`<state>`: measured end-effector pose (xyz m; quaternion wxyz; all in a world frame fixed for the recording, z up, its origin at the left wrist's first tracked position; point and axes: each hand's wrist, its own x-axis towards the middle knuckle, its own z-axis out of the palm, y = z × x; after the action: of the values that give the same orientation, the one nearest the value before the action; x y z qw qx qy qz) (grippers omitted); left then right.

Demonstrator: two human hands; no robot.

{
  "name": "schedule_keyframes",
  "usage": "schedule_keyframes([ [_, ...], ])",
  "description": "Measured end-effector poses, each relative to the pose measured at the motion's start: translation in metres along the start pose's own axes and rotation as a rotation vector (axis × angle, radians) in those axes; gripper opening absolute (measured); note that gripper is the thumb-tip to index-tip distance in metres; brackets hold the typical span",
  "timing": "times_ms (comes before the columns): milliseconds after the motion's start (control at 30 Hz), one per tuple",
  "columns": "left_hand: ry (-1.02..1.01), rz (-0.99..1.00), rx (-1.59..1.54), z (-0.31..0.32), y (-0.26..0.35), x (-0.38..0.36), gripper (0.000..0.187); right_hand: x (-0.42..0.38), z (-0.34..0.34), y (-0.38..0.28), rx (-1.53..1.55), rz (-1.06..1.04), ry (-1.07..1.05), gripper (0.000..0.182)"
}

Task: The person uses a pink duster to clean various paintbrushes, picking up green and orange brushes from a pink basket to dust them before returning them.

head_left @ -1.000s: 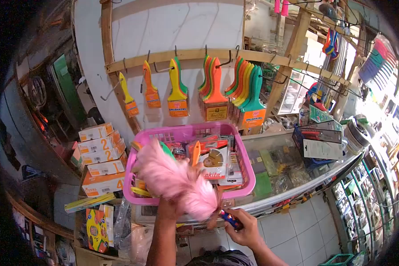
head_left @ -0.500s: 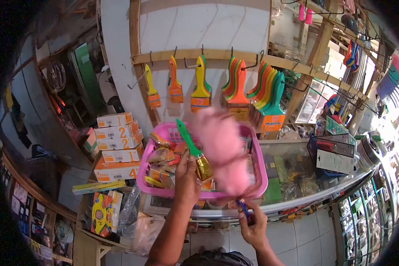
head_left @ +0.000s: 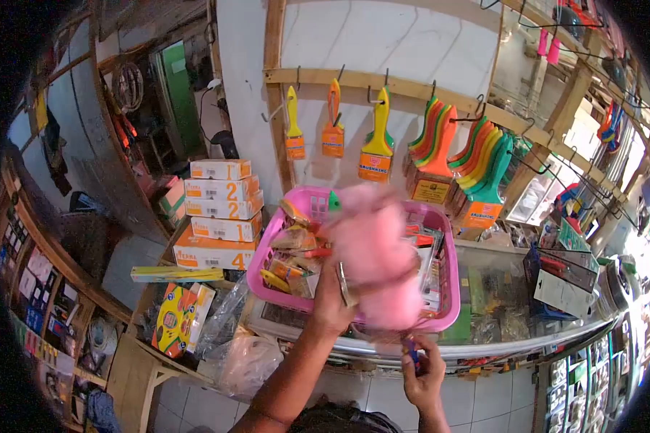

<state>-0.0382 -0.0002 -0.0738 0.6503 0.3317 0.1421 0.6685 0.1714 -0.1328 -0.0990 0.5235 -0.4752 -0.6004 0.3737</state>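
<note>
My left hand (head_left: 332, 303) grips a green-handled paintbrush (head_left: 334, 201) over the front of a pink plastic basket (head_left: 453, 289). Most of the brush is hidden; the green handle tip shows above the duster. In my right hand (head_left: 425, 379), low in front of the counter, is the blue handle of a fluffy pink duster (head_left: 379, 249). Its head, smeared by motion, covers the brush and the middle of the basket. Packaged goods, some with orange-red parts, lie in the basket.
The basket stands on a glass counter (head_left: 484, 289). Several paintbrushes (head_left: 375, 148) hang on hooks from a wooden rail behind it. Stacked white-and-orange boxes (head_left: 220, 249) and a yellow-red box (head_left: 173, 317) stand at left. Black-framed packs (head_left: 563, 281) lie at right.
The view has swung left, so the scene sits further right. The duster now overlaps the paintbrush, which was in plain sight before. Both hands keep their hold.
</note>
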Motion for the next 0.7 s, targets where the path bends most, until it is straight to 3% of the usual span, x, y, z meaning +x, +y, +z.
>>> schedule_keyframes([
  [67,0.069,-0.111,-0.275,0.047,0.028,-0.001,0.058,0.002,0.004,-0.006,-0.036,-0.045,0.024,0.035],
  [167,-0.209,0.000,-0.489,0.033,0.013,-0.008,0.064,0.000,-0.001,-0.008,-0.224,-0.198,-0.098,0.040],
  [233,-0.183,-0.018,-0.497,0.022,-0.002,0.005,0.073,0.004,-0.004,-0.013,-0.326,-0.366,-0.189,0.041],
  [267,-0.176,0.055,-0.228,0.014,-0.007,-0.006,0.071,-0.001,-0.004,0.000,-0.249,-0.229,-0.121,0.038],
  [333,0.168,-0.161,-0.123,0.029,0.007,-0.003,0.077,-0.001,0.000,-0.005,-0.066,-0.073,0.058,0.036],
  [400,0.050,-0.055,-0.213,0.036,0.005,-0.003,0.075,-0.002,0.003,-0.008,0.056,0.010,0.169,0.033],
  [467,-0.133,0.048,-0.107,0.039,0.005,-0.005,0.077,-0.005,-0.003,-0.011,-0.173,-0.180,-0.003,0.032],
  [533,-0.264,-0.084,-0.563,0.037,0.013,-0.007,0.071,-0.005,-0.006,-0.016,-0.293,-0.341,-0.139,0.031],
  [633,-0.096,-0.105,-0.267,0.032,0.008,-0.009,0.083,-0.009,-0.007,-0.011,-0.135,-0.126,0.008,0.032],
  [667,-0.037,-0.117,-0.169,0.031,0.005,-0.013,0.088,-0.012,-0.009,-0.013,-0.059,0.079,0.053,0.032],
  [700,-0.131,-0.002,-0.108,0.033,0.005,-0.006,0.085,-0.015,-0.009,-0.012,-0.130,0.045,0.042,0.032],
])
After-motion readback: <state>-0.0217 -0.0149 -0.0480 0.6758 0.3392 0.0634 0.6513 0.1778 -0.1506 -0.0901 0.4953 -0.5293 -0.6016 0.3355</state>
